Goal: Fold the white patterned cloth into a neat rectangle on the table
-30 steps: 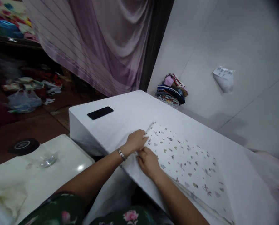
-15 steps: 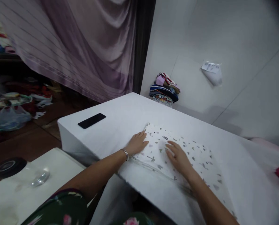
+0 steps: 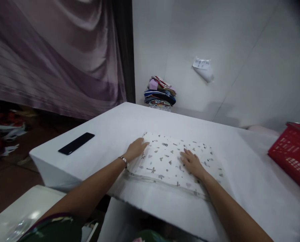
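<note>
A folded white cloth (image 3: 165, 161) with small leaf and animal-like prints lies flat near the front edge of the white-covered table (image 3: 109, 131). My left hand (image 3: 136, 149), with a bracelet at the wrist, rests along the cloth's left edge, fingers stretched out. On top of the cloth, right of its middle, my right hand (image 3: 191, 163) lies flat with fingers spread. Neither hand grips anything. Layered folds show along the cloth's near edge, and my right forearm hides part of its right end.
A black phone (image 3: 76, 143) lies on the table's left part. At right stands a red plastic basket (image 3: 291, 151). Behind the far edge, folded fabrics (image 3: 160, 94) are stacked against the wall. A lower white surface (image 3: 26, 201) sits front left.
The view has swung right, bringing the red basket further in. My right hand has moved rightward over the cloth and flattened. My left hand remains at the cloth's left edge.
</note>
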`<state>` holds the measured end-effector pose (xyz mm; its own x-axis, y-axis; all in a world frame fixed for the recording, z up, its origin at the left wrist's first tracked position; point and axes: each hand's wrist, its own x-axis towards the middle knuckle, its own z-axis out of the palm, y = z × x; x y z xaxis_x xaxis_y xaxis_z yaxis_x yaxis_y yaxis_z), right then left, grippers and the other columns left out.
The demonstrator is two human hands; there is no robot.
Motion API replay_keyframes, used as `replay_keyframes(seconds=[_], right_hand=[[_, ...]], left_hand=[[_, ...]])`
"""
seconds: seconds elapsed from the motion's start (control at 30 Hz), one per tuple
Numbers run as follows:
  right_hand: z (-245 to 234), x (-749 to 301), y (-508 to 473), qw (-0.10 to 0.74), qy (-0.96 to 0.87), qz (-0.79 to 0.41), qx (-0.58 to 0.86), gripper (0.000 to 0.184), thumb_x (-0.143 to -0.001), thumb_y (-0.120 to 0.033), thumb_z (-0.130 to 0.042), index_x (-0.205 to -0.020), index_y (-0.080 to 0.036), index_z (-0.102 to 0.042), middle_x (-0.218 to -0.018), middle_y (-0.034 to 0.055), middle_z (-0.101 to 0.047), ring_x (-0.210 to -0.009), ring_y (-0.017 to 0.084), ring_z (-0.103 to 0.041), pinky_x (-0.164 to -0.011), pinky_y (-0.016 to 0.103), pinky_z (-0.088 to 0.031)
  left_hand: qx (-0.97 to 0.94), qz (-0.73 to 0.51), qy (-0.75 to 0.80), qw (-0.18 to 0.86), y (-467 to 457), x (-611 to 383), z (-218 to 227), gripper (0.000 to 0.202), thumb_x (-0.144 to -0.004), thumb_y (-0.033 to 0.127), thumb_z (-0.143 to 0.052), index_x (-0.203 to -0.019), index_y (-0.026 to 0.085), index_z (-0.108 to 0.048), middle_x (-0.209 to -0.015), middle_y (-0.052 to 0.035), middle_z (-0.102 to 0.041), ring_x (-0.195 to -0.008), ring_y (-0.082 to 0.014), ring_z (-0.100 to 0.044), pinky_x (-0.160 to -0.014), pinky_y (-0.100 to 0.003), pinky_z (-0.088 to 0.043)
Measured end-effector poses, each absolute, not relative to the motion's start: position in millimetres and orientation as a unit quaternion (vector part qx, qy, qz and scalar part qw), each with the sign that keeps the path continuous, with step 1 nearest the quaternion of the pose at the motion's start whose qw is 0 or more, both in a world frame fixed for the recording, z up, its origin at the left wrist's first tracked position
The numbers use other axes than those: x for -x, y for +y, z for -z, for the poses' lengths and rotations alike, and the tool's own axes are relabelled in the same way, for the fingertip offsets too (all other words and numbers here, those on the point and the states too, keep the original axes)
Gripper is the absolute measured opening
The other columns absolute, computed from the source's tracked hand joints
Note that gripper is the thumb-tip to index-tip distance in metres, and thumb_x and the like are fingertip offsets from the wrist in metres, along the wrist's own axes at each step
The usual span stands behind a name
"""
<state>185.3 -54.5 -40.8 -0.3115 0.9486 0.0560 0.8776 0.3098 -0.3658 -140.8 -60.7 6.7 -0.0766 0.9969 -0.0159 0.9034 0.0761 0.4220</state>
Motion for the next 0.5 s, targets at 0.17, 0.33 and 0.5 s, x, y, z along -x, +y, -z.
replay_keyframes(seconds=[0.17, 0.33, 0.5], right_hand=[[23.6, -248.5, -35.9, 0.219, -0.704, -0.097, 0.669, 0.048, -0.088, -0.041, -0.039, -0.127, -0.015, -0.052, -0.141, 0.0115, -0.039, -0.13, 0.022, -0.035, -0.104, 0.034, -0.03], [19.4, -299.6, -24.6, 0.14, -0.578, -0.13, 0.793, 0.057, -0.086, -0.04, -0.043, -0.133, -0.009, -0.043, -0.128, 0.0167, -0.052, -0.117, 0.027, -0.049, -0.097, 0.036, -0.036], [21.7, -306.6, -5.5, 0.152, -0.543, -0.163, 0.81, 0.059, -0.083, -0.043, -0.047, -0.128, -0.005, -0.048, -0.126, 0.0197, -0.053, -0.119, 0.028, -0.047, -0.098, 0.034, -0.035]], left_hand=[[-0.612, -0.137, 0.758, 0.181, -20.7, 137.0, -11.1, 0.045, -0.084, 0.045, -0.037, -0.11, 0.013, -0.056, -0.119, -0.0163, -0.058, -0.11, -0.0268, -0.053, -0.087, -0.032, -0.039], [-0.56, -0.123, 0.791, 0.211, 7.8, 137.9, -8.9, 0.051, -0.08, 0.047, -0.043, -0.105, 0.006, -0.059, -0.113, -0.0233, -0.06, -0.106, -0.0326, -0.056, -0.08, -0.035, -0.044], [-0.542, -0.157, 0.795, 0.221, 22.0, 140.0, -3.6, 0.053, -0.068, 0.049, -0.057, -0.096, 0.005, -0.063, -0.103, -0.0249, -0.064, -0.094, -0.0373, -0.061, -0.069, -0.039, -0.047]])
